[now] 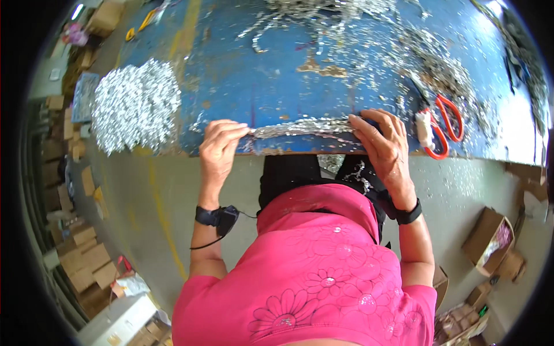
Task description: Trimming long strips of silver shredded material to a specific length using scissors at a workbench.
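A thin bundle of silver tinsel strands (303, 127) lies stretched sideways along the near edge of the blue table (231, 75). My left hand (219, 141) pinches its left end between thumb and fingertips. At the other end, my right hand (385, 141) has its thumb and fingers closed on the strands. To the right of that hand lie scissors (447, 124) with red handles, one loop partly wrapped in white, and dark blades pointing away from me. A large heap of short silver tinsel (137, 106) sits at the table's left end.
More tinsel strands (329, 8) are piled at the far side, and loose silver scraps (444, 69) cover the right part. A yellow-handled tool (140, 24) lies far left. Cardboard boxes (86, 262) stand on the floor at left, with an open carton (487, 239) at right.
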A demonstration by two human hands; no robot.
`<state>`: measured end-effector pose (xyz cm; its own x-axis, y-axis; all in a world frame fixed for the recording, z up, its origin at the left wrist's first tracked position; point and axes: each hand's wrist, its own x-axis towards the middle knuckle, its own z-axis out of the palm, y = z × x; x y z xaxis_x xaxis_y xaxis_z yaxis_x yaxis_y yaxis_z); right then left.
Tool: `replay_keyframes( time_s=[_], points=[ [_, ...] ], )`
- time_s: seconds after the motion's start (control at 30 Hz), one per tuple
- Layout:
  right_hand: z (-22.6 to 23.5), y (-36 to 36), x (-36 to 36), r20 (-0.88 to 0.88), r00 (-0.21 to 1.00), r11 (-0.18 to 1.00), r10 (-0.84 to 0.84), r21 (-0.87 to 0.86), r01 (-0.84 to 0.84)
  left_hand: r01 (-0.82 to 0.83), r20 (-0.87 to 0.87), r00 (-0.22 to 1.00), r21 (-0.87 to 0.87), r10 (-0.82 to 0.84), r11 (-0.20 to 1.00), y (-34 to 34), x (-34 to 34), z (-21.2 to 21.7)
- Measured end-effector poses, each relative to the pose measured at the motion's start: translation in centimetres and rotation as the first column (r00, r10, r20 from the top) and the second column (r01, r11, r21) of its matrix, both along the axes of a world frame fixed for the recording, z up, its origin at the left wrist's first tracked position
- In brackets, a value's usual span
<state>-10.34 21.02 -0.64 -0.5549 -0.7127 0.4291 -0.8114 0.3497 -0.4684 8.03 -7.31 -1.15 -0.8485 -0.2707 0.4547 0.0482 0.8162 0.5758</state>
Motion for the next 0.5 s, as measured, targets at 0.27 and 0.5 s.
replay_keyframes(
  time_s=[0.27, 0.5],
  points=[
    [-0.7, 1.7, -0.6, -0.007, 0.993, 0.991, -0.117, -0.069, 0.116, 0.029, -0.012, 1.000, -0.007, -0.029, 1.000, -0.2, -0.4, -0.1],
    [-0.8, 1.2, -0.5, 0.022, 0.987, 0.981, -0.158, -0.111, 0.160, 0.026, -0.009, 1.000, -0.023, -0.026, 0.999, -0.2, -0.3, -0.2]
  ],
)
